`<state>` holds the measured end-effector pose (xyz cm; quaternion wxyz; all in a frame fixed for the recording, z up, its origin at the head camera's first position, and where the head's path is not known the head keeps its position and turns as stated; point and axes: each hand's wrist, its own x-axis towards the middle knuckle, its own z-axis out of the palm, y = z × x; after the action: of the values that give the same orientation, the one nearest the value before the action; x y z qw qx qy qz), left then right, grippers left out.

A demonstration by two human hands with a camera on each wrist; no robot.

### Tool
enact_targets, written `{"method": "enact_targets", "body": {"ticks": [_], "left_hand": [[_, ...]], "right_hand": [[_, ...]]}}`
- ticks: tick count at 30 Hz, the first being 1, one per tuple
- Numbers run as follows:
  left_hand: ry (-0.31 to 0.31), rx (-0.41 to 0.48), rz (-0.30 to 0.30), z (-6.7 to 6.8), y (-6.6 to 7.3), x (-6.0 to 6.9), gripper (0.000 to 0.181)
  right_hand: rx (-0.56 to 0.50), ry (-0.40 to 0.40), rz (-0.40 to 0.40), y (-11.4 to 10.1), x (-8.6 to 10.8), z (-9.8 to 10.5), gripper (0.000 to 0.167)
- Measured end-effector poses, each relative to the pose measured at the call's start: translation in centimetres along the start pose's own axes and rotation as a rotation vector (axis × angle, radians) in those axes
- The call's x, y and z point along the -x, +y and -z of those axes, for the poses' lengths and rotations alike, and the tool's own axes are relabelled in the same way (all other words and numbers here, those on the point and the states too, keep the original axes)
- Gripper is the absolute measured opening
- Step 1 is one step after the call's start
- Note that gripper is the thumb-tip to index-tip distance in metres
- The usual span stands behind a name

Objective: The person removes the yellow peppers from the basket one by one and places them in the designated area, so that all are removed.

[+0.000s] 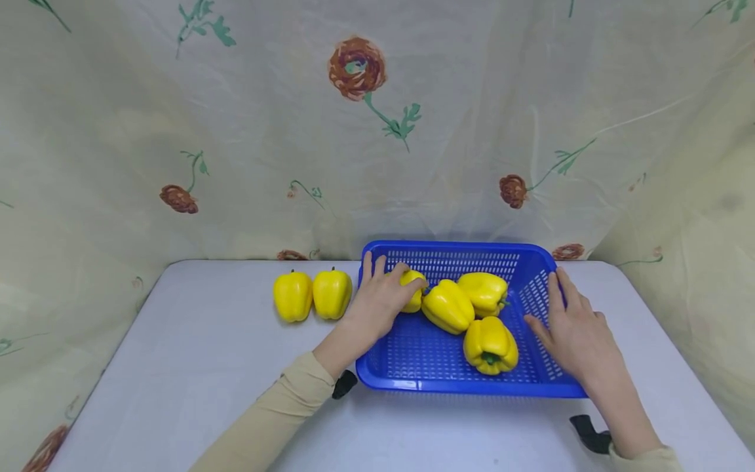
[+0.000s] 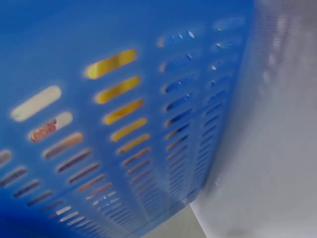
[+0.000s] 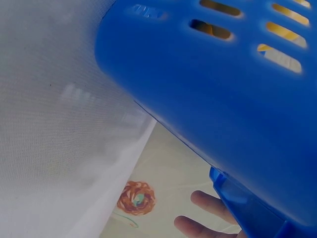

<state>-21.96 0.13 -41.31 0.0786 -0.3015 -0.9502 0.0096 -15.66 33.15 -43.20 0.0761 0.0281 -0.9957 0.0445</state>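
Note:
A blue plastic basket (image 1: pixel 472 385) with slotted walls stands on the table. My left hand (image 1: pixel 377 298) reaches over its left rim, with index finger and thumb bent about a yellow bell pepper (image 1: pixel 415 296) inside and partly covering it. Three more peppers lie in the basket: one in the middle (image 1: pixel 448 307), one behind it (image 1: pixel 483 293), and one in front (image 1: pixel 491 346). My right hand (image 1: pixel 575 328) rests on the right rim, its fingers fairly straight beside the rim handle (image 3: pixel 242 198) and its thumb inside. The left wrist view shows only the basket's outer wall (image 2: pixel 163 20) up close, no fingers.
Two yellow bell peppers (image 1: pixel 293 296) (image 1: pixel 332 294) stand side by side left of the basket on the white-covered table (image 1: pixel 194 367). Flower-patterned cloth (image 1: pixel 265 118) hangs behind the table and at its sides. The basket sits near the back edge.

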Motion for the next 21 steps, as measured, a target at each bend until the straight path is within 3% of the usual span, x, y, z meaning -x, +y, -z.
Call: {"method": "enact_targets", "body": {"ticks": [5, 21], "left_hand": [[-0.091, -0.067, 0.034, 0.01, 0.32, -0.49, 0.080], [-0.044, -0.165, 0.062, -0.52, 0.44, -0.69, 0.076]], "right_hand": [[0.007, 0.002, 0.002, 0.01, 0.04, 0.13, 0.093], [0.009, 0.004, 0.007, -0.08, 0.06, 0.25, 0.094]]}}
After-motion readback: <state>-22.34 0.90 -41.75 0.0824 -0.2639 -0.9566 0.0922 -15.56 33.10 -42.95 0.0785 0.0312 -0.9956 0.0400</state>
